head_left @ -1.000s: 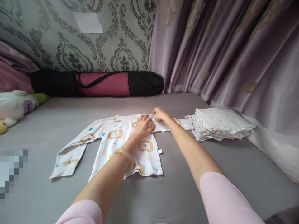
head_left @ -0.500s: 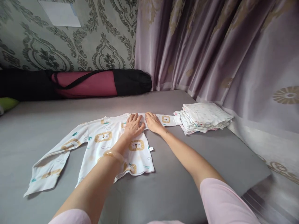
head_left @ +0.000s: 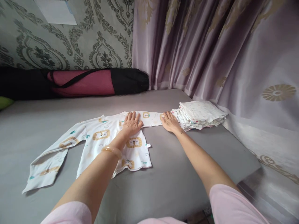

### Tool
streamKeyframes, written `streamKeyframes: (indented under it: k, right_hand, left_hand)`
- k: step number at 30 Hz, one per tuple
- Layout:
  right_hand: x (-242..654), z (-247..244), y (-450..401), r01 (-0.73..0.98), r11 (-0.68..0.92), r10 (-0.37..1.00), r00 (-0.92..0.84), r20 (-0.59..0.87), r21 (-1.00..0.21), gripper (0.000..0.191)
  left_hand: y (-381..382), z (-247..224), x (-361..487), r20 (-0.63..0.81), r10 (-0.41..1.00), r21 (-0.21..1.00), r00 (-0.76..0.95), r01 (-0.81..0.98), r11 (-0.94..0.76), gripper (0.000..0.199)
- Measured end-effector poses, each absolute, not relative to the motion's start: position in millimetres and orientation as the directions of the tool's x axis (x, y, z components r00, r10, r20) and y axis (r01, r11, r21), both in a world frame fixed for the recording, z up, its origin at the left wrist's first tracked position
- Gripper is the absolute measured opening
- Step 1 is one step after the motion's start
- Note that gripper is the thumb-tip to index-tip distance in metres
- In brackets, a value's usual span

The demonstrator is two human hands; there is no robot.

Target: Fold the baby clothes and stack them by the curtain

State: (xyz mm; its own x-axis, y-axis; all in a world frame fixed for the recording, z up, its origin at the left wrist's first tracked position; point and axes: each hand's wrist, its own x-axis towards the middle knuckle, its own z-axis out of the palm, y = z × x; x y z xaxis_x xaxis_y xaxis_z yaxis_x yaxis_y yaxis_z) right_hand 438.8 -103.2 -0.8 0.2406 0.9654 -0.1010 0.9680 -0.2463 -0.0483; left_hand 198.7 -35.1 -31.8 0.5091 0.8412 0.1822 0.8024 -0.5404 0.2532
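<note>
A small white long-sleeved shirt (head_left: 93, 152) with yellow lion faces lies spread on the grey bed surface. My left hand (head_left: 132, 123) rests flat on its upper right chest, fingers spread, with a bangle on the wrist. Out along the right sleeve, my right hand (head_left: 171, 122) lies flat near the cuff, fingers stretched out, covering part of that sleeve. The cuff end meets the stack of folded clothes (head_left: 202, 113). The other sleeve reaches out to the lower left with a bend in it. My left forearm hides part of the shirt's front.
A long black and pink bag (head_left: 86, 82) lies along the patterned wall at the back. Purple curtains (head_left: 196, 40) hang behind and to the right of the stack. Part of a green object (head_left: 6, 102) shows at the far left. The bed's edge (head_left: 247, 172) runs along the right.
My right hand has slid right along the sleeve from near the shoulder to near the cuff. My left hand stays on the chest. The view has shifted slightly.
</note>
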Motion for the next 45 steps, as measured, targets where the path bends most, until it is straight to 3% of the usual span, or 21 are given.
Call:
streamKeyframes:
  k: [6,10,13,17,21,26,31,34,38,41,45]
  right_hand:
    - [430.5,5.3,-104.2,0.971,-0.232,0.972,0.228,-0.061,-0.061,0.058]
    - [387.6,22.2,-121.2,0.99,0.004,0.994,0.011,0.107,-0.139,0.044]
    - [351.9,35.7,-145.5,0.945,0.134,0.991,-0.13,0.032,-0.298,0.031]
    - [336.4,43.9,-181.3,0.891,0.099,0.98,-0.166,-0.114,-0.442,0.018]
    - [346.0,43.1,-216.5,0.843,0.171,0.947,-0.284,-0.152,-0.509,0.011]
    - [352.0,42.3,-248.1,0.807,0.296,0.904,-0.409,-0.123,-0.511,0.026]
    - [348.9,35.1,-254.5,0.768,0.439,0.868,-0.496,0.001,-0.466,0.019]
    - [346.1,29.4,-251.9,0.754,0.552,0.821,-0.565,0.077,-0.357,0.03]
    - [347.1,30.2,-245.2,0.756,0.616,0.782,-0.621,0.055,-0.221,0.042]
    - [352.5,39.1,-239.9,0.759,0.626,0.775,-0.631,0.032,-0.177,0.041]
    - [359.0,50.8,-238.8,0.762,0.63,0.769,-0.639,-0.02,-0.153,0.04]
  left_hand:
    - [-21.1,-4.2,187.3,0.002,0.828,0.415,0.561,0.753,-0.511,0.056]
    - [-34.9,23.2,144.6,0.066,0.805,0.473,0.59,0.692,-0.546,0.058]
    - [-65.0,34.3,97.3,0.103,0.794,0.447,0.599,0.685,-0.575,0.054]
    - [-117.5,39.3,29.1,0.096,0.9,0.399,0.426,0.812,-0.427,0.05]
    - [-166.3,38.0,-24.8,0.019,0.981,0.418,0.196,0.889,-0.185,0.044]
    - [-213.3,31.0,-44.4,-0.046,0.999,0.444,-0.002,0.896,0.022,0.044]
    - [-242.0,22.1,-24.8,-0.053,0.99,0.532,-0.128,0.836,0.136,0.047]
    - [-245.9,18.7,-16.3,-0.048,0.988,0.539,-0.15,0.828,0.152,0.044]
    - [-239.9,23.9,-22.5,-0.098,0.99,0.549,-0.105,0.824,0.142,0.043]
    - [-234.6,31.2,-34.1,-0.2,0.975,0.572,-0.099,0.796,0.199,0.042]
    - [-234.3,32.2,-45.1,-0.193,0.978,0.588,-0.077,0.789,0.178,0.041]
